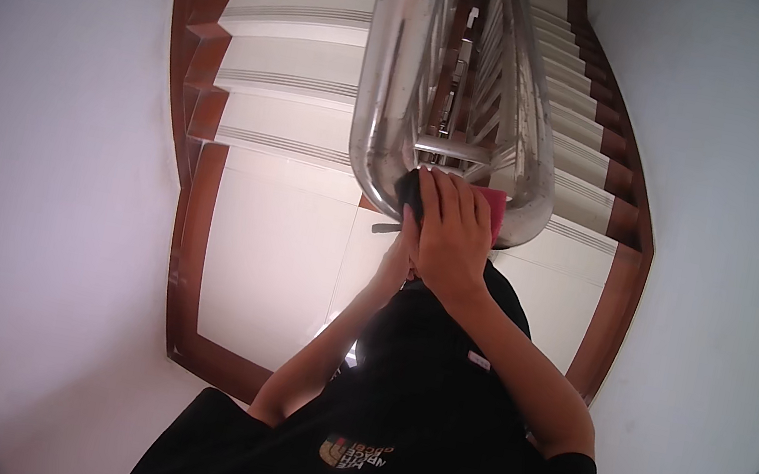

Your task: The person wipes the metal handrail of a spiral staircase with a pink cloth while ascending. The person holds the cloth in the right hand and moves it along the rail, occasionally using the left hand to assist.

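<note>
At the rounded end of a stainless steel handrail (pixel 394 87), my right hand (pixel 453 227) is bent over a pink cloth (pixel 493 208), its fingers pointing away from me. Most of the cloth is under the palm; one edge shows to the right. A black item (pixel 409 187) pokes out left of the fingers, its kind unclear. My left hand (pixel 405 245) is below and left of the right one, close against it, its fingers largely hidden. A thin dark strip (pixel 386 228) sticks out to the left beside it.
Pale stairs (pixel 293 58) with red-brown edging climb or descend on the left, more steps (pixel 580 158) on the right. Between the rails is a narrow gap (pixel 458 83). Underfoot is a tiled landing (pixel 273 256), with white walls (pixel 53 141) on both sides.
</note>
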### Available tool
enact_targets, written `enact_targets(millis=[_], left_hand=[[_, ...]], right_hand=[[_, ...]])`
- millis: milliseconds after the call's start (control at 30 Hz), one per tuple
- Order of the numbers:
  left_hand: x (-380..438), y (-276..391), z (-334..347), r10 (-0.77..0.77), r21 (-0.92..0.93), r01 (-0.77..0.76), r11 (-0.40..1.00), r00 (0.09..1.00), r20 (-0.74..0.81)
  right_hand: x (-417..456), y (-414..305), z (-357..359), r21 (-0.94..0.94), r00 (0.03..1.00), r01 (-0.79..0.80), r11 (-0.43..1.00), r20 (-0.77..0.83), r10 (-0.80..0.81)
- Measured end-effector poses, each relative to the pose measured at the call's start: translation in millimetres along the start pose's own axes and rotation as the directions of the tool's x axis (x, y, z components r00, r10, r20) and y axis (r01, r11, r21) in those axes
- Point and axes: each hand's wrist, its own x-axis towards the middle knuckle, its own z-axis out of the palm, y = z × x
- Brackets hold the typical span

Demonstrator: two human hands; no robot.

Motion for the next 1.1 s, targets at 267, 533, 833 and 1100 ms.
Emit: enact_targets(millis=[267, 533, 833, 1100], left_hand=[[-11, -26, -37, -0.043, -0.096, 0.045, 0.994, 0.999, 0.016], [-9, -15, -40, -0.001, -0.01, 0.001, 1.0, 1.0, 0.025], [-4, -2, -34, 0.064, -0.009, -0.063, 0.998, 0.994, 0.088], [-15, -3, -41, 0.106, 0.02, -0.108, 0.994, 0.992, 0.069]], right_hand=[[19, -8, 10, 0.002, 0.993, 0.024, 1.0, -0.115, -0.023], [19, -16, 19, 0.003, 0.996, -0.008, 1.0, -0.09, 0.008], [0, 27, -8, -0.033, 0.99, -0.044, 0.998, -0.132, 0.04], [21, -24, 31, 0.081, 0.989, -0.045, 0.996, -0.134, 0.056]])
